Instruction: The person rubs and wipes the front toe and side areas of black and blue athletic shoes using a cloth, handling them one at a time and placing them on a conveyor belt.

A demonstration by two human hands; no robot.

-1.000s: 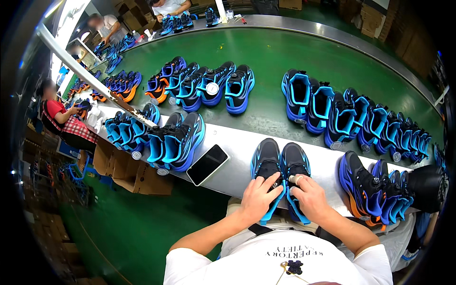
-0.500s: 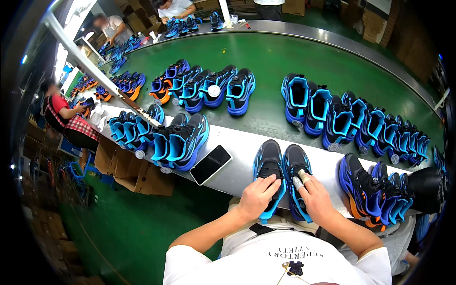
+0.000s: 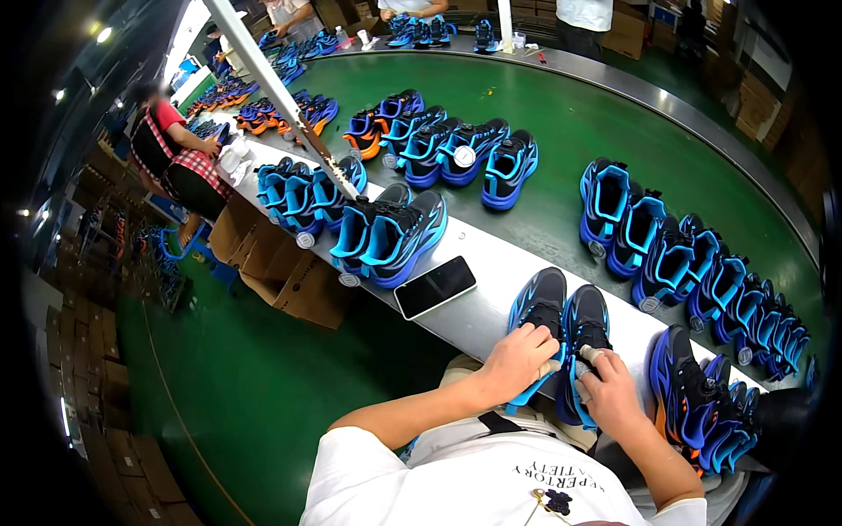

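Left hand [image 3: 517,361] is closed over the heel of the left sneaker [image 3: 537,320] of a black-and-blue pair, right hand [image 3: 607,393] grips the collar of the right sneaker [image 3: 586,326] with taped fingertips [image 3: 588,353]; both shoes sit side by side on the steel bench [image 3: 478,316] right in front of the hands. Just left of the hands a black phone [image 3: 435,287] lies flat on the bench, further left more blue pairs [image 3: 386,237], right of the hands another dark pair [image 3: 693,399]. Beyond the hands, the green conveyor [image 3: 561,131] carries rows of blue sneakers [image 3: 684,259].
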